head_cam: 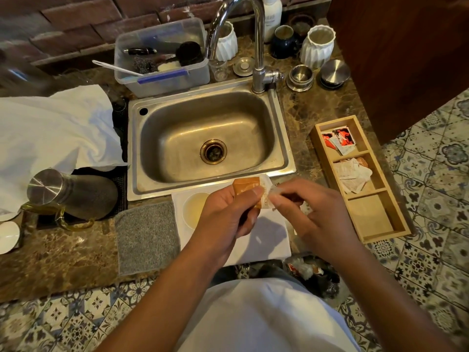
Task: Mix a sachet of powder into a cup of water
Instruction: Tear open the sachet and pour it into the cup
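At a stone counter beside a steel sink [284, 138], a person stands ready to open a drink mix. The cup [194, 208] of pale water sits on a white cloth [264, 240], partly hidden under the left hand [228, 217], whose fingers grip the orange sachet [247, 189] by its body. The right hand [312, 212] pinches the sachet's pale top edge — apparently a tear strip. Light, limp and crinkly, the packet is best held firmly below the seal — loose powder would spill.

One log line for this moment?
step: tearing sachet | left hand: grips | right hand: pinches corner | cup: below
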A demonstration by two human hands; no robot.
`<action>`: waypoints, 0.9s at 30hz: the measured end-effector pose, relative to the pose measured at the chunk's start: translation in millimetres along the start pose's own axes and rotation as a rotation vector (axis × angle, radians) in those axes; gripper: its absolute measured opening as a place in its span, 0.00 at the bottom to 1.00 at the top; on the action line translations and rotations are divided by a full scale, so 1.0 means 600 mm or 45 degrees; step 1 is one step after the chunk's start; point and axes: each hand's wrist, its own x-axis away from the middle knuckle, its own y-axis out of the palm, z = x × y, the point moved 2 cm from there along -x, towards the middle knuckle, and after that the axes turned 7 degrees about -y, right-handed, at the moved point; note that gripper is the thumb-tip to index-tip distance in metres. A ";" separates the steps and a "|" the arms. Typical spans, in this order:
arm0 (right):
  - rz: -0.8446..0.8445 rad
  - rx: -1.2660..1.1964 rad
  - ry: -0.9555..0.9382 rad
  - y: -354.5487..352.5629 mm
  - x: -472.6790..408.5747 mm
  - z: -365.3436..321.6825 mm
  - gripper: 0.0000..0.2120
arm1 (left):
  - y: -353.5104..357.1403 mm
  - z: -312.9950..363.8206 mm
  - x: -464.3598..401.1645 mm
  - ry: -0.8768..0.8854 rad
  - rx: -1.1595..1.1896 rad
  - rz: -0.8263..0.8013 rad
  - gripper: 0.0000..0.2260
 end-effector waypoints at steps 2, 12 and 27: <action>-0.110 -0.222 0.149 -0.004 0.000 0.004 0.10 | -0.002 0.002 0.002 0.003 -0.026 0.005 0.10; -0.296 -0.643 0.307 -0.005 -0.006 0.002 0.07 | -0.021 0.006 0.007 -0.025 -0.208 -0.091 0.11; -0.481 -0.601 0.333 -0.009 0.005 0.013 0.10 | -0.017 -0.013 0.008 -0.002 -0.306 -0.145 0.12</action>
